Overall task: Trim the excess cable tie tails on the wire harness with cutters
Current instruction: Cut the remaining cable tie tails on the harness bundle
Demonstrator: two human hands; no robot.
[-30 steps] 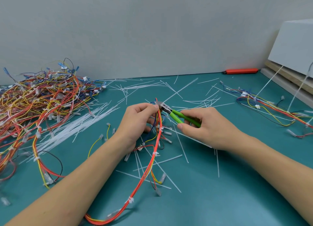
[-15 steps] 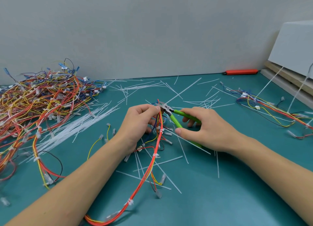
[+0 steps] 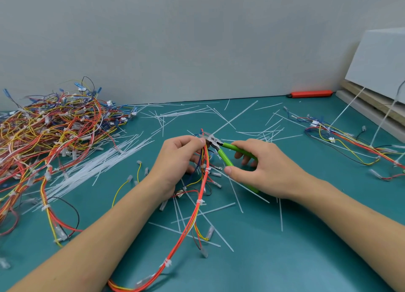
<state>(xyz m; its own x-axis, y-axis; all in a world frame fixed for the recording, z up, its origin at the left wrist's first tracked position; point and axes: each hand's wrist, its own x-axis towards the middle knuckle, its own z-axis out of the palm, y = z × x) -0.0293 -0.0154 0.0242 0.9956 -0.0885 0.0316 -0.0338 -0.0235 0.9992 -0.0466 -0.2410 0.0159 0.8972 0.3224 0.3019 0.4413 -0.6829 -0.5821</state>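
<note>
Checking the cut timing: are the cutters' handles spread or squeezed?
Spread: the cutters show two green handles splayed apart in the right hand.

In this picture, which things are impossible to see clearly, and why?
- Head view: whether a tie tail sits between the blades of the cutters is too small to tell, and the left hand covers the spot.
- Rear ends of the green handles: hidden under the right hand.
- Lower end of the harness: cut off by the bottom edge.
- Wire pile: cut off by the left edge.
</note>
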